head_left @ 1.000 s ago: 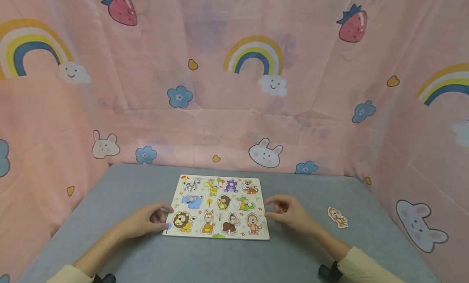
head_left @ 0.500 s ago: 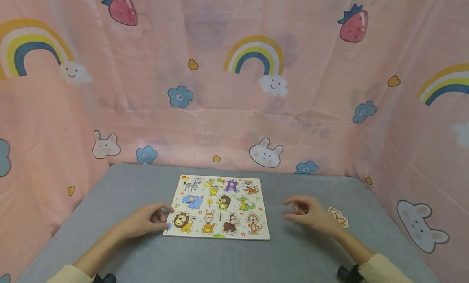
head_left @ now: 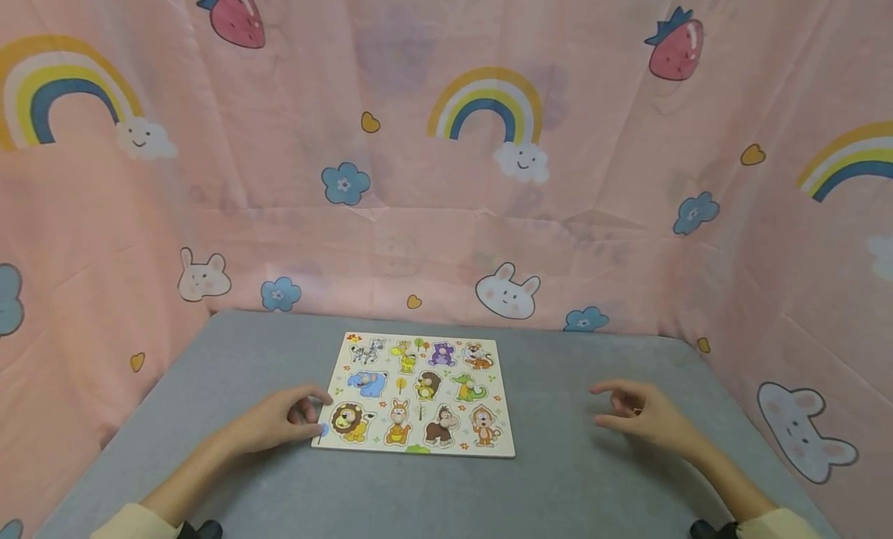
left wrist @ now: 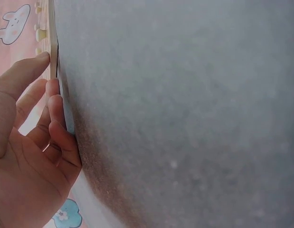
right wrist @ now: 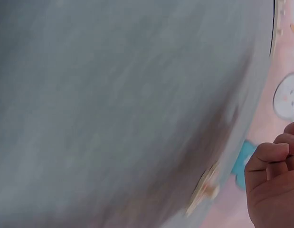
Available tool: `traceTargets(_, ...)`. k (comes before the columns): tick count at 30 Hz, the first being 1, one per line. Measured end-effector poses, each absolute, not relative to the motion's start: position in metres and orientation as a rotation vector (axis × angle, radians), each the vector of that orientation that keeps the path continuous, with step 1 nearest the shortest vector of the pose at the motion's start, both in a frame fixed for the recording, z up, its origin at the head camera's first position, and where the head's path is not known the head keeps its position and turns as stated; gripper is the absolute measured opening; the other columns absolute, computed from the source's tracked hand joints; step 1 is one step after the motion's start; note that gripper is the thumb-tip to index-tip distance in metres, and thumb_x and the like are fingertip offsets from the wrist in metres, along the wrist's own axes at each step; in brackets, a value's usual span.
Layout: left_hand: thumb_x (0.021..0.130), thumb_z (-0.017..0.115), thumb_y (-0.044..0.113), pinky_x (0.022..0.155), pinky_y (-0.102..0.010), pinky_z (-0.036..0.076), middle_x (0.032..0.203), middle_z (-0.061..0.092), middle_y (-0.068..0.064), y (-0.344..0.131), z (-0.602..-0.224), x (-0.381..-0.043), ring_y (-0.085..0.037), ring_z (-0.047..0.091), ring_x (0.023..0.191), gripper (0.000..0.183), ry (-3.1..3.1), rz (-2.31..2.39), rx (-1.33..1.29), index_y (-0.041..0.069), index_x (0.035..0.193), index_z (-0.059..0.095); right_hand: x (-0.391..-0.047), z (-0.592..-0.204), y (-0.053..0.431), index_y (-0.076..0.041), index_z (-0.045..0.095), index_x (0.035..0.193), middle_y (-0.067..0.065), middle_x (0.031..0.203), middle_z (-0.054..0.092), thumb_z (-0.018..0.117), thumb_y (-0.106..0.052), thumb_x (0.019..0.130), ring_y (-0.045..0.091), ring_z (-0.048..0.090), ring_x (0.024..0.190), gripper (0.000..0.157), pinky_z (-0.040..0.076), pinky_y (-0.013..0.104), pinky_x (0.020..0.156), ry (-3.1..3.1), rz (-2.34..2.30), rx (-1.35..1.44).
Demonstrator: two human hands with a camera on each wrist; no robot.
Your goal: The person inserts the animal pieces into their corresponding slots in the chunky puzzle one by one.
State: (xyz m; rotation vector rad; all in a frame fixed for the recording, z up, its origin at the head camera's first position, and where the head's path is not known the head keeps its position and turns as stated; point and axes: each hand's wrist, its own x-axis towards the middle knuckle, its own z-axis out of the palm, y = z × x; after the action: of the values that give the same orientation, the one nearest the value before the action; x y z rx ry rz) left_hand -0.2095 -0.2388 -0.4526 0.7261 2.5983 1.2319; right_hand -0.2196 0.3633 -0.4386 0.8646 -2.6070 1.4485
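Observation:
A wooden animal puzzle board (head_left: 417, 447) lies on the grey table, its knobs (left wrist: 40, 35) showing in the left wrist view. My left hand (head_left: 275, 421) rests at the board's left side, thumb and forefinger tips touching the edge. Over the table to the right, my right hand (head_left: 645, 419) hovers with loosely bent fingers and thumb apart, holding nothing. Beneath it, a loose puzzle piece (right wrist: 202, 190) with a knob lies on the table in the right wrist view; the hand hides nearly all of it from the head view.
The grey cloth-covered table (head_left: 558, 485) reaches back to a pink curtain (head_left: 391, 244) printed with rainbows, strawberries and rabbits, which also closes in both sides. A monkey picture (head_left: 484, 426) sits at the board's front right corner.
My right hand has left the board's right edge and moved right, over the loose monkey piece, which it now covers in the head view. The left hand and board stay put.

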Motion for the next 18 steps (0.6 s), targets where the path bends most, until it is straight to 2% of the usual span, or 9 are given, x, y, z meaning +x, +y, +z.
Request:
traceTargets(4, 0.091, 0.078, 0.017, 0.063, -0.027, 0.043, 0.086, 0.057, 0.000, -0.239, -0.453, -0.210, -0.012, 0.053, 0.069, 0.038, 2.603, 1.229, 0.728, 0.004, 0.122, 0.062, -0.218, -0.442, 0.379, 0.007, 0.065, 0.121, 0.009, 0.072, 0.049, 0.079, 0.001, 0.086, 0.018, 0.037, 0.054, 0.039, 0.037, 0.031, 0.048, -2.623, 1.413, 0.827)
traceTargets(13, 0.091, 0.078, 0.018, 0.063, -0.027, 0.043, 0.087, 0.057, 0.000, -0.240, -0.455, -0.211, -0.012, 0.053, 0.070, 0.038, 2.602, 1.230, 0.726, 0.005, 0.123, 0.062, -0.215, -0.445, 0.406, 0.008, 0.063, 0.125, 0.014, 0.079, 0.054, 0.080, -0.003, 0.087, 0.017, 0.050, 0.066, 0.043, 0.042, 0.031, 0.056, -2.693, 1.386, 0.672)
traceTargets(18, 0.091, 0.078, 0.017, 0.063, -0.027, 0.043, 0.087, 0.058, 0.000, -0.240, -0.455, -0.211, -0.011, 0.053, 0.069, 0.038, 2.601, 1.227, 0.732, 0.004, 0.123, 0.062, -0.214, -0.449, 0.421, 0.009, 0.061, 0.128, 0.009, 0.078, 0.057, 0.078, -0.004, 0.089, 0.017, 0.049, 0.062, 0.044, 0.042, 0.032, 0.052, -2.727, 1.417, 0.593)
